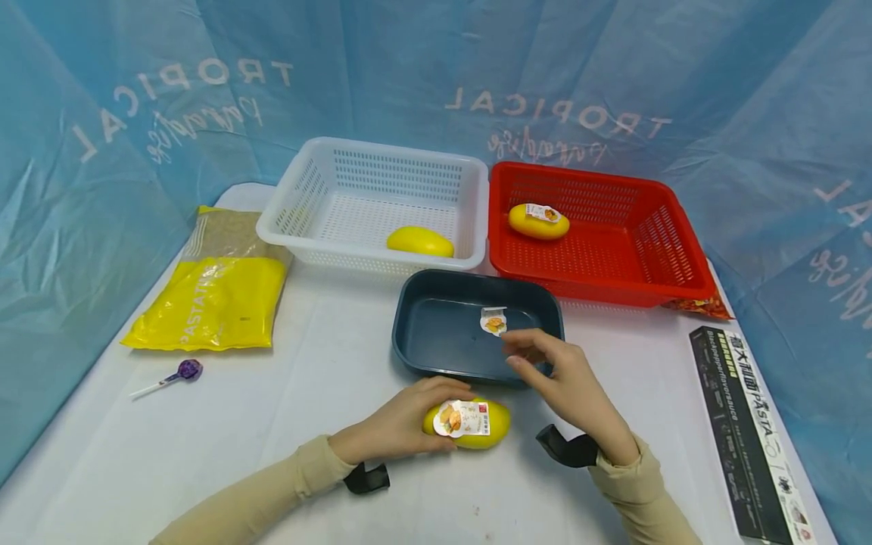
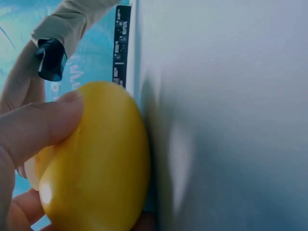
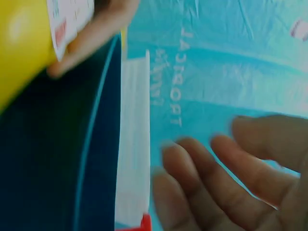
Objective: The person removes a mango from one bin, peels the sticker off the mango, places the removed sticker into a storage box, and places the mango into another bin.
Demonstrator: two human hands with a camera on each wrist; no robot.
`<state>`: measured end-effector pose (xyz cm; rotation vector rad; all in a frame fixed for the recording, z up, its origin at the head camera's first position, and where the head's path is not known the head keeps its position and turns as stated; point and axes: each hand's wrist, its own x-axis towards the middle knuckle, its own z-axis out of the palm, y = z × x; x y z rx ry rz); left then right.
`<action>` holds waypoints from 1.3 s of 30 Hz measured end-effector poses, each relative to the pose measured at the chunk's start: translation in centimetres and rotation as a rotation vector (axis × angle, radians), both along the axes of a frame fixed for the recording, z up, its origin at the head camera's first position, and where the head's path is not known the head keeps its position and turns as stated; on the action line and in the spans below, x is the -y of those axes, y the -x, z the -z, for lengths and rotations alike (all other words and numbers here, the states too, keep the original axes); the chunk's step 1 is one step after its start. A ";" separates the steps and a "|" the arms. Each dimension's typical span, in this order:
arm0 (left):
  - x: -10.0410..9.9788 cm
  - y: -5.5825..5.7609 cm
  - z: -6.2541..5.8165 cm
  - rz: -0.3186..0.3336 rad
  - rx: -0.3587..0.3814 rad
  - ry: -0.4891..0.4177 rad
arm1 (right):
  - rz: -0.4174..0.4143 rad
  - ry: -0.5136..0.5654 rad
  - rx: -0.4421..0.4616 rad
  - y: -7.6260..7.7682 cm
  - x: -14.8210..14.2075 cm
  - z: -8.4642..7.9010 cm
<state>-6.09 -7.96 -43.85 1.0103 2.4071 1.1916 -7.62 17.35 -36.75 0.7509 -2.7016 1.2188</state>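
Note:
My left hand (image 1: 417, 418) grips a yellow mango-shaped fruit (image 1: 500, 425) with a white picture label, low over the white table in front of the dark blue tray. In the left wrist view, the thumb presses the side of the yellow fruit (image 2: 103, 154) and the other fingers are partly hidden behind it. Over the right side of the dark tray (image 1: 436, 341) hovers my right hand (image 1: 568, 382), its fingers loosely bent with nothing between them. On the tray floor lies a small white label (image 1: 493, 322) with a fruit picture, close to those fingertips.
Behind the tray stand a white basket (image 1: 381, 163) holding an unlabelled yellow fruit (image 1: 420, 241) and a red basket (image 1: 593, 261) holding a labelled one (image 1: 534, 225). A yellow pasta bag (image 1: 218, 303) and a lollipop (image 1: 189, 370) lie left; a black pasta box (image 1: 742, 431) lies right.

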 end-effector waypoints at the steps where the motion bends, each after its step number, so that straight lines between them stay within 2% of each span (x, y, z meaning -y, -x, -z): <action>1: 0.0 0.0 0.0 -0.005 -0.001 -0.008 | -0.043 -0.021 0.024 -0.2 0.2 0.1; 5: 0.0 -0.2 0.2 -0.026 -0.003 -0.046 | -0.157 -0.089 0.083 -0.5 0.6 0.1; 14: -0.1 -0.4 1.1 -0.060 -0.040 -0.104 | -0.201 -0.160 0.154 -1.1 1.4 0.9; 20: -0.3 -0.5 1.4 -0.082 -0.056 -0.128 | -0.183 -0.295 0.038 -1.5 2.3 1.9; 24: -0.4 -0.6 1.5 -0.109 -0.049 -0.128 | -0.154 -0.335 -0.005 -1.6 2.6 2.1; 32: -0.5 -0.9 1.4 -0.137 -0.012 -0.125 | -0.128 -0.311 -0.039 -1.6 3.0 2.6; 39: -0.7 -0.8 1.5 -0.129 -0.021 -0.128 | -0.124 -0.321 -0.096 -1.7 3.2 2.7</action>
